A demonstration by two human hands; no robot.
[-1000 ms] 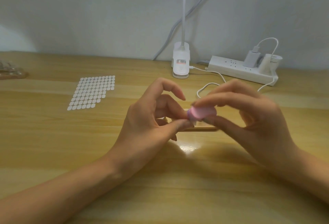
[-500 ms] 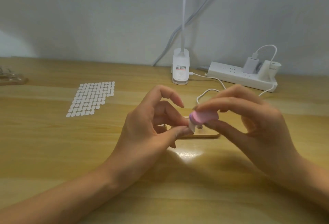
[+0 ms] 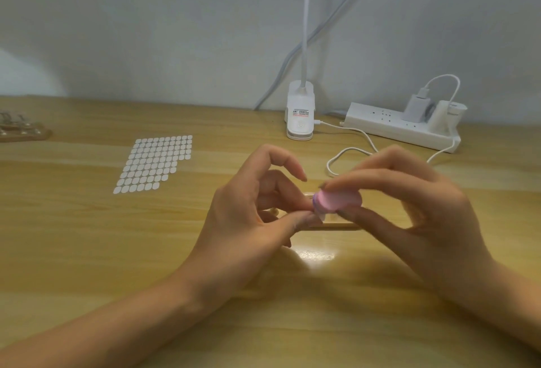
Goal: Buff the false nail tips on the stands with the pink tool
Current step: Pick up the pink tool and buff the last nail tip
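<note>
Our hands meet at frame centre: our left hand (image 3: 248, 221) pinches a nail tip (image 3: 321, 216) between thumb and finger, our right hand (image 3: 424, 215) grips the pink tool (image 3: 336, 199), its end touching the tip, just above a wooden stand (image 3: 342, 226) on the desk (image 3: 87, 250).

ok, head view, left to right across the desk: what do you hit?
wooden stand at the left edge → sheet of white dots → left hand, pinching a nail tip → pink tool → right hand, gripping that tool. The lamp base and power strip overlap the hands, so they are left out.
</note>
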